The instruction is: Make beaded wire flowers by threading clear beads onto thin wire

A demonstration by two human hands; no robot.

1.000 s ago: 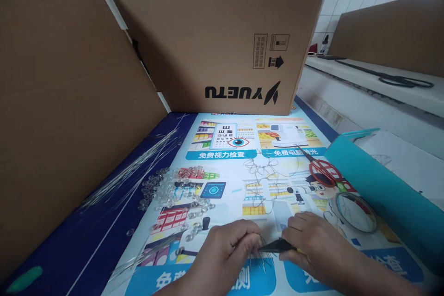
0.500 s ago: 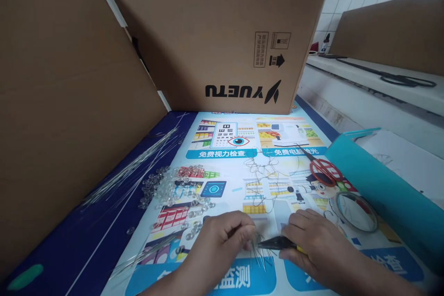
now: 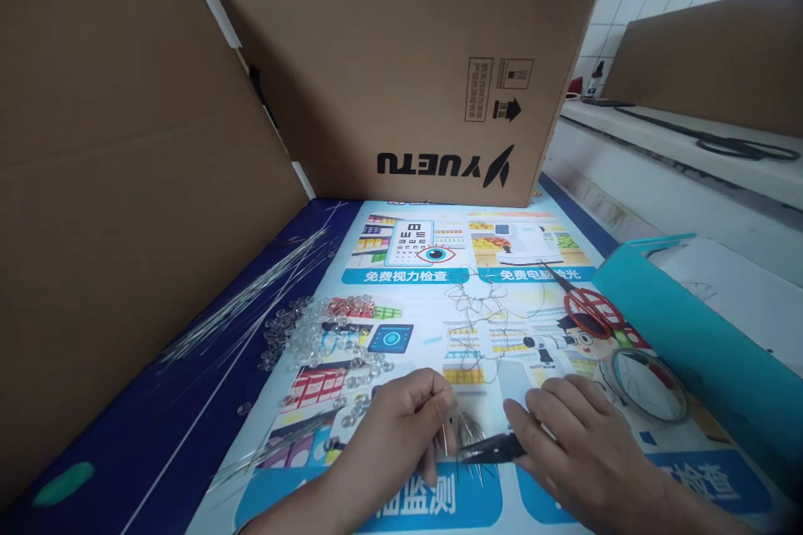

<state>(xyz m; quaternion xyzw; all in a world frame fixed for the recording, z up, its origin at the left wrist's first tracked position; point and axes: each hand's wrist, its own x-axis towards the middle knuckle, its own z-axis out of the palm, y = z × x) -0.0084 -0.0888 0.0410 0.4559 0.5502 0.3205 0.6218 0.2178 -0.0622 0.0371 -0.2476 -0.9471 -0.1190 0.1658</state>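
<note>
The left hand (image 3: 417, 422) has its fingers pinching thin wire (image 3: 470, 430) just above the printed sheet (image 3: 414, 301), the ends splaying out beside the fingertips; I cannot tell how many strands it grips. The right hand (image 3: 570, 430) has its fingers wrapped around black pliers (image 3: 495, 449), their tip at the splayed wire ends. Farther off, clear beads (image 3: 304, 334) lie scattered to the left, and red-handled scissors (image 3: 572, 294) lie to the right. Behind everything stands a cardboard panel (image 3: 389, 58).
</note>
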